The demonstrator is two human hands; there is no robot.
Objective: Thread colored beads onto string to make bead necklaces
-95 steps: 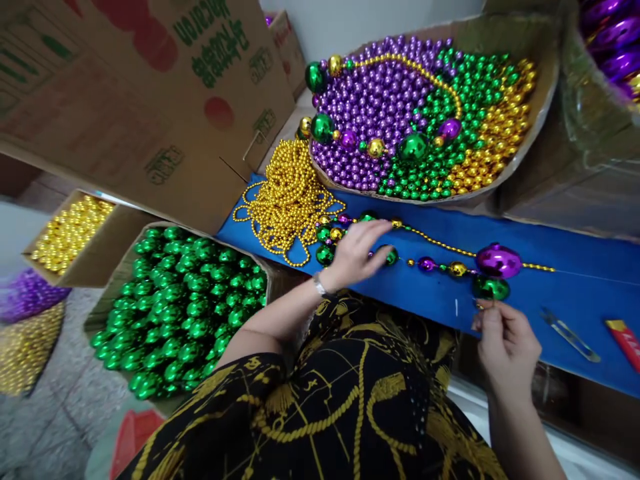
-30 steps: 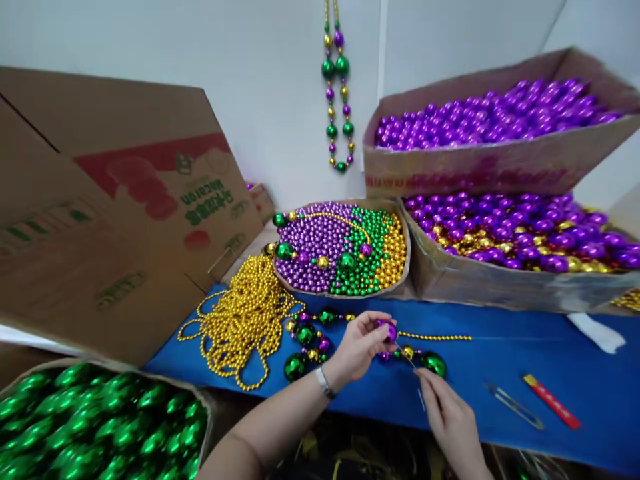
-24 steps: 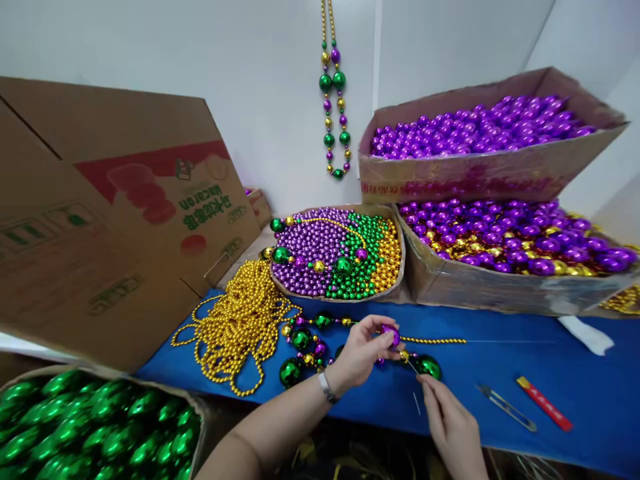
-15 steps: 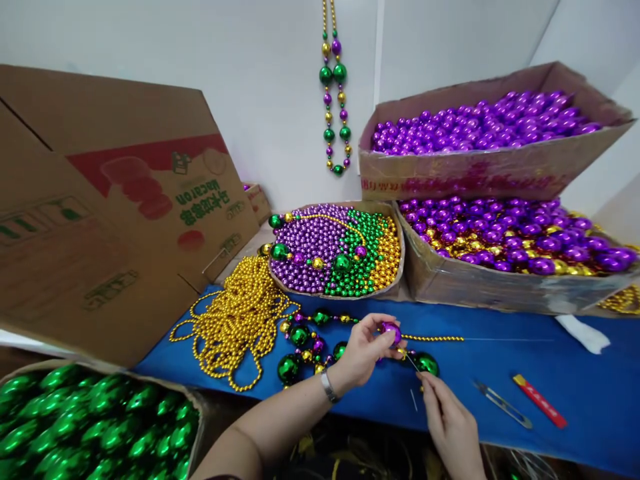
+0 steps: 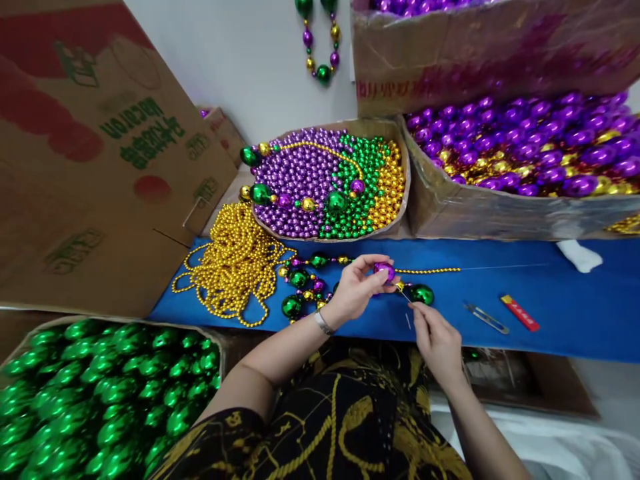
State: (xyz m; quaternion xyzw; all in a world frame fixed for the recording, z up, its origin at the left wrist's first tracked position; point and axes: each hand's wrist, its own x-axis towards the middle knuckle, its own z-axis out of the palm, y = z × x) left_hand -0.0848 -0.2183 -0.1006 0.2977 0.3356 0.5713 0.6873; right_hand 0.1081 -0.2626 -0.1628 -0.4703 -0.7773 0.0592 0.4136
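Here the left hand (image 5: 356, 288) pinches a glossy purple bead (image 5: 384, 270), the right hand (image 5: 434, 339) a needle (image 5: 403, 293).

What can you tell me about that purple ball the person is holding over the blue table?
The purple bead is a shiny, metallic-looking ball, larger than the small beads in the tray behind it. The left hand pinches it between thumb and fingertips, just above the blue tabletop. It seems to sit on the same string as a strand of small gold beads running off to the right. The right hand holds a thin needle or wire just beside it, next to a big green bead.
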